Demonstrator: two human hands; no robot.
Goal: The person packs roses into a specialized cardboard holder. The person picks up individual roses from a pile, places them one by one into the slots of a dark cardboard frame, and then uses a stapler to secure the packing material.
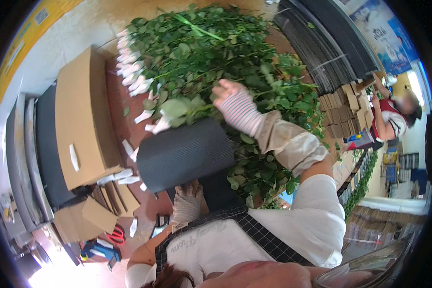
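Observation:
My right hand [234,99], in a striped fingerless glove, closes around a leafy rose stem [198,108] over the pile. Some leaves there are blurred. White mesh sleeves [140,86] cover flower heads along the pile's left side. A black corrugated sheet [185,154] curves up in front of me, its far edge against the foliage. My left hand [188,203], also gloved, is at the near edge of the curved sheet. Its fingertips are partly hidden under the curl, so its grip is unclear. Many leafy stems [208,54] spread over the reddish table [120,100].
A cardboard box [82,118] stands at left, with loose white sleeves [120,175] beside it. Red-handled scissors [116,234] and a blue tool [100,250] lie near me. Stacked black sheets [320,54] are at upper right. Another person [388,118] works beside cardboard pieces [340,111].

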